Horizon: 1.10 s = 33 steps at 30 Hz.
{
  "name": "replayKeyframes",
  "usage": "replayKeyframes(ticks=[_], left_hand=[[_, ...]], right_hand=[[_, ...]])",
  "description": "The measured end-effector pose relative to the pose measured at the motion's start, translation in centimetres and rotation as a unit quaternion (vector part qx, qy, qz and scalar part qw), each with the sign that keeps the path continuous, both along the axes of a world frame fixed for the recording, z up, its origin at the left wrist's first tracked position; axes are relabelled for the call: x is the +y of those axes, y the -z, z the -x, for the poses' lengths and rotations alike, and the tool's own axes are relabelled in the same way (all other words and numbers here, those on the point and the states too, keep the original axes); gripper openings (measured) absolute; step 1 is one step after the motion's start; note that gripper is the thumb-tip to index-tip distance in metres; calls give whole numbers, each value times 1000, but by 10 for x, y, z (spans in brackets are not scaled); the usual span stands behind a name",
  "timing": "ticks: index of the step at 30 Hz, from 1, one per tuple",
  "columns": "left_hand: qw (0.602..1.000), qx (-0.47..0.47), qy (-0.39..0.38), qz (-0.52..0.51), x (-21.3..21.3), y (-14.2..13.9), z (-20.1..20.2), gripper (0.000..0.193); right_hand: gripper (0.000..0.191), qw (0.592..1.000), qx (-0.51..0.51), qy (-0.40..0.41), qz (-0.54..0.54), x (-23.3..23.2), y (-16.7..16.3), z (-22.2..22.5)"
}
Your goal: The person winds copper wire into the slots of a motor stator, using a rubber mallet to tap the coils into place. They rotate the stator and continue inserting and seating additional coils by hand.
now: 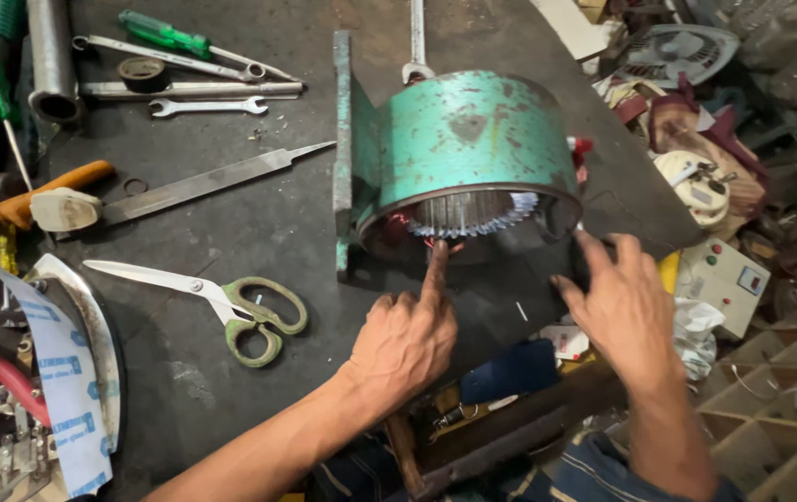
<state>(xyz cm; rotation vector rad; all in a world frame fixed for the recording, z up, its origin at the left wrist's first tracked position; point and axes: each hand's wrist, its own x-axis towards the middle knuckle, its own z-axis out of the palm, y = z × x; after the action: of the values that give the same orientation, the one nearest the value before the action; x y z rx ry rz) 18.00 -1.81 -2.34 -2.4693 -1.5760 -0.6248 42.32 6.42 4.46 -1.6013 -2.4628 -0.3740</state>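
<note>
My left forearm comes up from the bottom edge of the view, slanting toward the middle of the dark workbench (pixel 259 223), and my left hand (pixel 405 339) is curled into a loose fist with only the index finger stretched straight out; it grips nothing. That fingertip touches the lower rim of the green motor housing (pixel 464 139), right where the ring of thin metal slots and a bit of red wire show inside the opening. The housing lies on its side on the bench, its open end facing me, with a flat green plate standing against its left side. My right hand (pixel 624 307) reaches in from the lower right, palm down, fingers spread and open, holding nothing, its fingertips just at the housing's right rim near the bench edge. To the left of my left hand lie green-handled scissors (pixel 231 311), blades pointing left. Farther back rest a long flat file (pixel 199 186) and a pair of spanners (pixel 208 105), well apart from my hands.
</note>
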Motion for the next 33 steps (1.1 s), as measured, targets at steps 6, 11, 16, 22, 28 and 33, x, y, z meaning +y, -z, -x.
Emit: replayKeyframes(ticks=[6, 11, 16, 22, 28, 33], left_hand=[[1000, -15, -1, 4, 0, 0, -1, 25], [1000, -19, -1, -20, -1, 1, -1, 26], [1000, -3, -3, -4, 0, 1, -1, 29], [1000, -18, -3, 4, 0, -1, -2, 27], [1000, -26, 0, -4, -1, -2, -1, 22], [1000, -12, -4, 5, -1, -2, -1, 23]], right_hand=[[64, 990, 118, -7, 75, 13, 21, -29], [66, 922, 357, 38, 145, 12, 27, -48], [64, 795, 590, 22, 141, -56, 28, -62], [59, 936, 342, -70, 49, -117, 41, -46], [58, 950, 280, -73, 119, -99, 47, -23], [57, 953, 260, -138, 65, -92, 47, -18]])
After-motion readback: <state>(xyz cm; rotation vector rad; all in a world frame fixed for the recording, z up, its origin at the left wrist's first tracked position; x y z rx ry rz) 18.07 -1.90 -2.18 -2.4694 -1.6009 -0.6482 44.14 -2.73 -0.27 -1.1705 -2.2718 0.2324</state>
